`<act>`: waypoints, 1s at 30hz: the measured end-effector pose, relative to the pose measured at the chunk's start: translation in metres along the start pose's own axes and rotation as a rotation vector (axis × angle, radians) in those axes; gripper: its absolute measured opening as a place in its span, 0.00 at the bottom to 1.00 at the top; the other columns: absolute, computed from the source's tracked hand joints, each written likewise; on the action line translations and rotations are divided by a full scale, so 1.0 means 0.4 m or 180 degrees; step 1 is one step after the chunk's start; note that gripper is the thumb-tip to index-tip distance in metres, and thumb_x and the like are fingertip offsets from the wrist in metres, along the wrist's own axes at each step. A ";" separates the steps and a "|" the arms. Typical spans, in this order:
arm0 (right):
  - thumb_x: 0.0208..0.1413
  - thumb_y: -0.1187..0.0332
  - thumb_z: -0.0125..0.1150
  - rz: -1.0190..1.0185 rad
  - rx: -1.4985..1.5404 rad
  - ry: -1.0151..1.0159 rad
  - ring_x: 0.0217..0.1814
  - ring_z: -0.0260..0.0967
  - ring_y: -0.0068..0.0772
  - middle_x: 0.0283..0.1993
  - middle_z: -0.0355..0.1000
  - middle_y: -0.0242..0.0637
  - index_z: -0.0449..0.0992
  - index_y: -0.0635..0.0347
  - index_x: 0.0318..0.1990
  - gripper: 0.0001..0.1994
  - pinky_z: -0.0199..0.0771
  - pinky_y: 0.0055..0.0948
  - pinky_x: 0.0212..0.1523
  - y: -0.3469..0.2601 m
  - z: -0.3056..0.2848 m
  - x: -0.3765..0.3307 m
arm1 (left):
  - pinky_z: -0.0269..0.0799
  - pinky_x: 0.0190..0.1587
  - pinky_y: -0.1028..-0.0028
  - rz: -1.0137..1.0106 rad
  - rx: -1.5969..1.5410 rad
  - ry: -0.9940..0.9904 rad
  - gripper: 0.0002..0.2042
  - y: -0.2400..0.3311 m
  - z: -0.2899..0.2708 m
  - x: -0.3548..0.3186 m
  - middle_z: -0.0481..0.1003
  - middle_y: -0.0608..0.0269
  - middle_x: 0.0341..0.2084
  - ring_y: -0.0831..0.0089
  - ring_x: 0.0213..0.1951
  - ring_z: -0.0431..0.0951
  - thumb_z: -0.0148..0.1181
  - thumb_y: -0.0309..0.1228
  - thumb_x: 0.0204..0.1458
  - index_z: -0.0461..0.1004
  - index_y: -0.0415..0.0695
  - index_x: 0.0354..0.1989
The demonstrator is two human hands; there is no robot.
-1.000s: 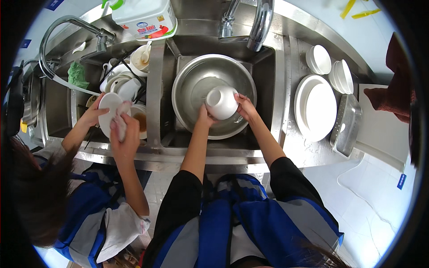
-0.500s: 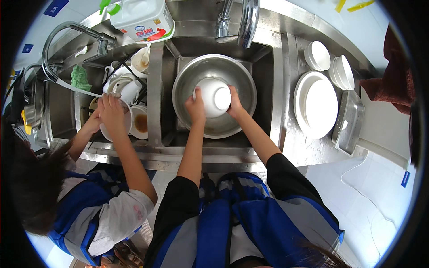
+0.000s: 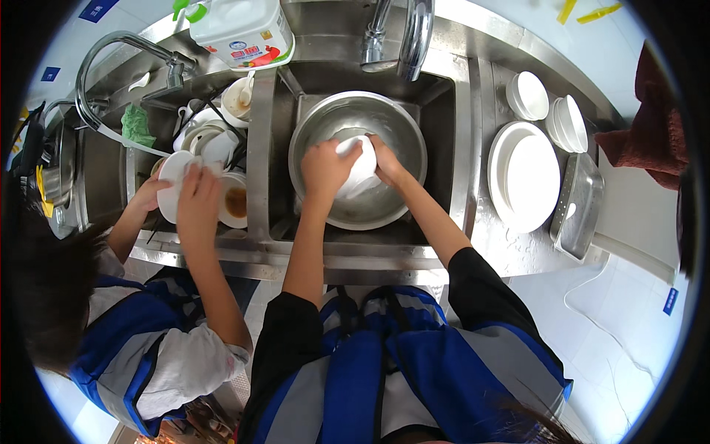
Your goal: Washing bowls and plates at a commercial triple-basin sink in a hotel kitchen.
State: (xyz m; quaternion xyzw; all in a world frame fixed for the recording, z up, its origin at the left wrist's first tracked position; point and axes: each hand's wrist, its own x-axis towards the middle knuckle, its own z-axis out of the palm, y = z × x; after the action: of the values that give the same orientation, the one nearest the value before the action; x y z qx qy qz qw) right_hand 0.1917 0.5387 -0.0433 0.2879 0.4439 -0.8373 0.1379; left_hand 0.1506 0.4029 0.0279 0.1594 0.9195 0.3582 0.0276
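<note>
Both my hands hold a white bowl tipped on its side over a wide steel basin. My left hand is closed over the bowl's left side, its fingertips out of sight. On the far right side, my right hand grips the bowl between thumb and fingers. Some water lies in the basin, which stands in the middle sink.
At left, a co-worker's hands handle a white plate over a sink of used dishes. Stacked white plates, bowls and a steel tray stand on the right counter. A faucet and a detergent jug are behind.
The bowl has turned from base-up onto its side, and my left hand has moved up over it. The co-worker's plate has been tilted up and turned.
</note>
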 end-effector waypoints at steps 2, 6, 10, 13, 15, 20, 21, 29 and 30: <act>0.57 0.56 0.40 0.0301 0.0373 -0.0283 0.48 0.66 0.37 0.46 0.67 0.41 0.64 0.61 0.50 0.20 0.67 0.35 0.47 -0.039 0.021 -0.030 | 0.66 0.20 0.61 0.0373 0.0490 0.0087 0.20 0.013 0.013 -0.023 0.69 0.52 0.11 0.54 0.16 0.71 0.62 0.46 0.39 0.69 0.39 0.16; 0.51 0.55 0.50 0.1044 0.0820 -0.0777 0.50 0.64 0.45 0.52 0.61 0.46 0.58 0.60 0.54 0.25 0.70 0.48 0.43 -0.077 0.008 -0.095 | 0.65 0.19 0.70 0.1668 0.0476 0.0604 0.15 0.005 0.040 -0.089 0.68 0.61 0.13 0.64 0.17 0.70 0.63 0.41 0.40 0.67 0.44 0.18; 0.49 0.73 0.47 0.1368 0.0555 -0.0158 0.50 0.64 0.45 0.50 0.61 0.48 0.57 0.60 0.55 0.22 0.72 0.48 0.45 -0.062 -0.023 -0.102 | 0.66 0.25 0.69 0.1584 0.0241 -0.0481 0.12 -0.037 0.048 -0.140 0.68 0.62 0.15 0.63 0.21 0.70 0.62 0.35 0.42 0.66 0.43 0.19; 0.49 0.78 0.42 0.0622 -0.0666 0.0378 0.51 0.64 0.47 0.50 0.61 0.49 0.56 0.58 0.57 0.24 0.71 0.49 0.47 -0.048 -0.032 -0.099 | 0.67 0.38 0.64 0.1527 -0.0143 -0.1408 0.09 -0.073 0.048 -0.160 0.72 0.57 0.26 0.60 0.35 0.73 0.61 0.32 0.44 0.69 0.42 0.27; 0.45 0.83 0.43 -0.0565 -0.2104 0.0594 0.53 0.62 0.53 0.54 0.59 0.51 0.57 0.52 0.58 0.29 0.72 0.44 0.48 -0.052 -0.032 -0.102 | 0.61 0.48 0.61 0.1428 0.0048 -0.1337 0.10 -0.090 0.045 -0.193 0.71 0.53 0.37 0.57 0.46 0.68 0.59 0.31 0.45 0.70 0.42 0.35; 0.40 0.83 0.50 -0.2852 -0.4706 0.0414 0.55 0.61 0.55 0.57 0.57 0.50 0.57 0.43 0.60 0.35 0.70 0.42 0.50 -0.084 -0.046 -0.165 | 0.52 0.59 0.58 0.0583 0.0125 -0.1722 0.20 -0.131 0.041 -0.226 0.63 0.48 0.53 0.55 0.59 0.56 0.56 0.33 0.48 0.66 0.43 0.51; 0.39 0.82 0.50 -0.3256 -0.5027 0.0265 0.55 0.62 0.54 0.57 0.57 0.49 0.58 0.42 0.60 0.36 0.70 0.42 0.50 -0.098 -0.052 -0.168 | 0.52 0.59 0.58 0.0414 0.0059 -0.1700 0.21 -0.139 0.039 -0.228 0.63 0.48 0.53 0.54 0.59 0.57 0.56 0.34 0.49 0.66 0.44 0.52; 0.37 0.83 0.51 -0.3007 -0.4592 0.0057 0.51 0.65 0.53 0.53 0.63 0.49 0.62 0.44 0.58 0.34 0.72 0.40 0.48 -0.105 -0.066 -0.180 | 0.57 0.57 0.61 -0.0131 -0.0846 -0.1147 0.27 -0.141 0.024 -0.206 0.62 0.44 0.53 0.52 0.55 0.62 0.55 0.34 0.50 0.55 0.40 0.58; 0.38 0.83 0.51 -0.2619 -0.3995 0.0248 0.50 0.66 0.53 0.53 0.64 0.50 0.62 0.45 0.57 0.34 0.71 0.40 0.49 -0.086 -0.062 -0.182 | 0.57 0.57 0.62 -0.0293 -0.1187 -0.1118 0.28 -0.126 0.031 -0.199 0.63 0.45 0.52 0.54 0.55 0.63 0.55 0.35 0.50 0.53 0.39 0.59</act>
State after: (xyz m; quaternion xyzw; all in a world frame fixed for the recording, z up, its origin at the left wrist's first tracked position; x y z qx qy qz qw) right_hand 0.2419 0.5771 0.0127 -0.0046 0.9142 -0.4001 -0.0638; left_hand 0.2141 0.3510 -0.0199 0.1694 0.8250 0.4867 0.2320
